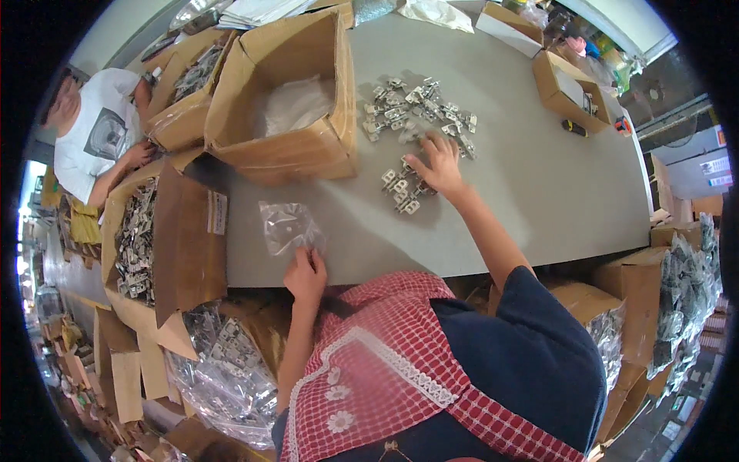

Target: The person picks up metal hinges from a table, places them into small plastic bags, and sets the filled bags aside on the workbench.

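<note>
My left hand (pixel 305 275) pinches the edge of a clear plastic bag (pixel 290 229) near the table's front edge. The bag lies mostly flat on the grey tabletop. Out over the middle of the table, my right hand (pixel 439 165) reaches into a spread of small metal hinge parts (pixel 396 115). Its thumb and fingers are apart, with the fingertips touching or just above the pieces. A smaller cluster of hinge parts (pixel 400 190) lies nearer to me, beside the thumb. Something small and whitish, perhaps a little clear packet (pixel 411 132), sits by my fingertips among the parts.
A large open carton (pixel 289 146) holding clear plastic stands at the back left. Another carton (pixel 185 239) full of metal parts is at left. At the far right are a small box (pixel 566 96), a cutter (pixel 574 128) and a tape measure (pixel 623 125). A co-worker (pixel 100 135) sits at far left.
</note>
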The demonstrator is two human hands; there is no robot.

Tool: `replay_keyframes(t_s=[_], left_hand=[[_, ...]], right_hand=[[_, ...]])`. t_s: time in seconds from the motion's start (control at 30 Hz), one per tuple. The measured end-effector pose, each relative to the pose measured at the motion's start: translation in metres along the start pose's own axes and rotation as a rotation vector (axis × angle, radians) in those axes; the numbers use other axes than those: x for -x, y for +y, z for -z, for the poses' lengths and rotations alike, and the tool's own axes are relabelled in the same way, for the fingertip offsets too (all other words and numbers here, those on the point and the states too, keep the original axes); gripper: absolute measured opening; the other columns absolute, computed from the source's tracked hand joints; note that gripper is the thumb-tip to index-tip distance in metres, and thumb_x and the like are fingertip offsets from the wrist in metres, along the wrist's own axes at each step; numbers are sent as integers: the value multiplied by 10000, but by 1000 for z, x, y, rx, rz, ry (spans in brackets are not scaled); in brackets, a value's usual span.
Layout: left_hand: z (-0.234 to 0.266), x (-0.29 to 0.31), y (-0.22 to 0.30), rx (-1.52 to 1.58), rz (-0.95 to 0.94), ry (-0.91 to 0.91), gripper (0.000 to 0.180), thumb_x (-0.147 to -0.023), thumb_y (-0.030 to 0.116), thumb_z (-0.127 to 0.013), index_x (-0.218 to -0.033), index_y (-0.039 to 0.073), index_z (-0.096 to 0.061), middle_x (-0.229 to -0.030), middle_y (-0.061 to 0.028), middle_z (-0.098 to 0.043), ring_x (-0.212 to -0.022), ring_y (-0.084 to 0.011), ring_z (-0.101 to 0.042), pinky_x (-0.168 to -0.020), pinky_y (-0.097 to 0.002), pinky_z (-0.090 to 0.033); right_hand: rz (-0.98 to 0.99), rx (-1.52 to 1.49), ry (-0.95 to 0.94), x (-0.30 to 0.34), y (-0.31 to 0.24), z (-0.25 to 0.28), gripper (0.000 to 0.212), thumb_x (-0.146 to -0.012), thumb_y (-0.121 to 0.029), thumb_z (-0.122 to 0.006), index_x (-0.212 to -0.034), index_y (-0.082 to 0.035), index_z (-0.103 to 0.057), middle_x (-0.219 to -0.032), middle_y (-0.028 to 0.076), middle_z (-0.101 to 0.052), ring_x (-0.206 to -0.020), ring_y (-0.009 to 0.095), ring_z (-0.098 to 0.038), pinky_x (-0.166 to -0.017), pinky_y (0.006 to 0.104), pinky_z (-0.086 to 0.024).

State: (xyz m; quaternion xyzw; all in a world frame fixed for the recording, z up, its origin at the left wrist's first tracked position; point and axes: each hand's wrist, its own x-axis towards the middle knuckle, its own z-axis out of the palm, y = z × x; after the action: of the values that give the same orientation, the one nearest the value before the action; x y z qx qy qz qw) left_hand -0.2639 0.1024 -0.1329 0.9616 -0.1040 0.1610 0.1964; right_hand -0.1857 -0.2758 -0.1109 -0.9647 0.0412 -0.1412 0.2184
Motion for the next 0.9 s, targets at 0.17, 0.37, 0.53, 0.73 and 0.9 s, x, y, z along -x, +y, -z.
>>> replay_keyframes(t_s=[0.17, 0.37, 0.53, 0.73, 0.9], left_hand=[[-10, 9, -6, 26, 25, 10, 152, -889, 215, -633, -910, 79, -568, -688, -118, -629, -579, -322, -618, -508, -421, -485], [-3, 5, 3, 12, 54, -3, 145, -895, 214, -628, -917, 80, -578, -724, -118, -643, -601, -325, -630, -529, -422, -497], [1, 4, 7, 36, 45, 37, 147, -895, 215, -631, -914, 77, -584, -743, -118, -649, -615, -326, -635, -546, -427, -500], [-4, -1, 7, 78, -17, 67, 149, -891, 208, -635, -921, 69, -589, -739, -119, -646, -632, -317, -632, -551, -427, -495], [0, 6, 3, 22, 47, 22, 147, -890, 197, -629, -878, 60, -577, -710, -127, -627, -626, -333, -615, -570, -441, -490]], right_hand=[[181, -137, -61, 45, -40, -6, 520, -845, -499, -638, -1206, -125, -633, -1336, 187, -468, -1291, 386, -390, -1150, 567, -136], [328, -182, -72, 75, -59, -7, 457, -838, -457, -667, -1160, -133, -642, -1323, 168, -465, -1302, 375, -382, -1138, 573, -190], [407, -163, -83, 59, -44, 6, 407, -836, -377, -687, -1166, -142, -646, -1371, 168, -453, -1312, 368, -392, -1115, 600, -212], [-34, 65, 210, -20, 53, 31, 634, -782, -349, -716, -1345, -131, -523, -1475, 188, -379, -1372, 404, -320, -1112, 557, -254], [-11, 162, 45, -52, 93, 37, 831, -720, -401, -714, -1426, -99, -399, -1505, 174, -348, -1412, 365, -274, -1114, 593, -213]])
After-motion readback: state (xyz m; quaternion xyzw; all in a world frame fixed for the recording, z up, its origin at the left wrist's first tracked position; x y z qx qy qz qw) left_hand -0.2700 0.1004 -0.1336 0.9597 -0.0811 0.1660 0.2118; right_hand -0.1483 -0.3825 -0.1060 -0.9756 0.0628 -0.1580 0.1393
